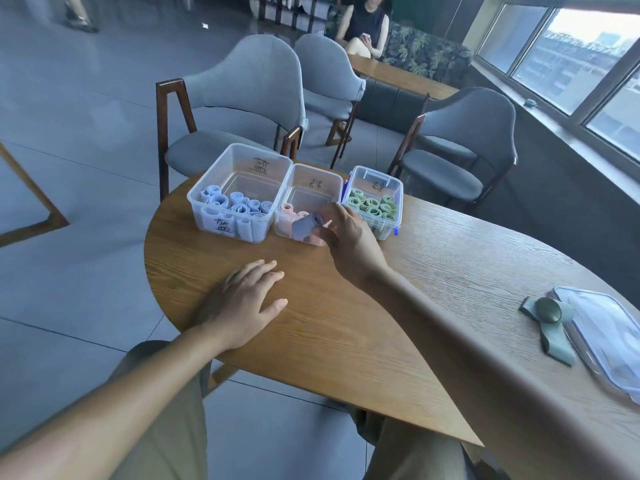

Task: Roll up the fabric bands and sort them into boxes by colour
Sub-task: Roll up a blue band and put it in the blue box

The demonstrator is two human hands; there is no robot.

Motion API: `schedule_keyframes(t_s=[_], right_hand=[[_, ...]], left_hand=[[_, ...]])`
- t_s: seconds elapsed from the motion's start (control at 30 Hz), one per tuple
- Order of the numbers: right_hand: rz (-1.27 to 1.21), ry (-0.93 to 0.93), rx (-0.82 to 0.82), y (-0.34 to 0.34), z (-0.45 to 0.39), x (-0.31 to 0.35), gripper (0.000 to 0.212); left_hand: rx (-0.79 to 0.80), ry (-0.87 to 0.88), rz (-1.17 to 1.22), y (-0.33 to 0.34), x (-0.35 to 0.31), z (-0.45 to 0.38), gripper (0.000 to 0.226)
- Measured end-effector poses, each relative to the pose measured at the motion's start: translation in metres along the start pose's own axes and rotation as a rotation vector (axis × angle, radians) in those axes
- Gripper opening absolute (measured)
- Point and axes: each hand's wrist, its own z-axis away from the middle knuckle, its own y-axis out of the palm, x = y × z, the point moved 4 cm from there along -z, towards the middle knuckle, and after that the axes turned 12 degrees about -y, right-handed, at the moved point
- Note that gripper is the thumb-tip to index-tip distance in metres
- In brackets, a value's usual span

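Observation:
Three clear plastic boxes stand side by side at the far edge of the wooden table. The left box holds several rolled blue bands. In the middle box lie pink rolls. The right box is packed with several green rolls. My right hand pinches a rolled blue-grey band just in front of the middle box's near wall. My left hand rests flat on the table, fingers straight, holding nothing.
A loose green band lies at the table's right, partly rolled, beside a clear box lid. Grey upholstered chairs stand beyond the table. A seated person is at another table in the background. Windows run along the right wall.

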Motion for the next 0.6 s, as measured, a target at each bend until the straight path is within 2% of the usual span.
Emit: schedule_keyframes(t_s=[0.47,0.6], right_hand=[[0.09,-0.049,0.037,0.026,-0.098,0.0,0.025],[0.163,-0.067,0.112,0.038,-0.117,-0.003,0.028]], left_hand=[[-0.045,-0.013,0.03,-0.003,0.0,0.001,0.056],[-0.044,-0.019,0.027,-0.003,-0.001,0.001,0.054]])
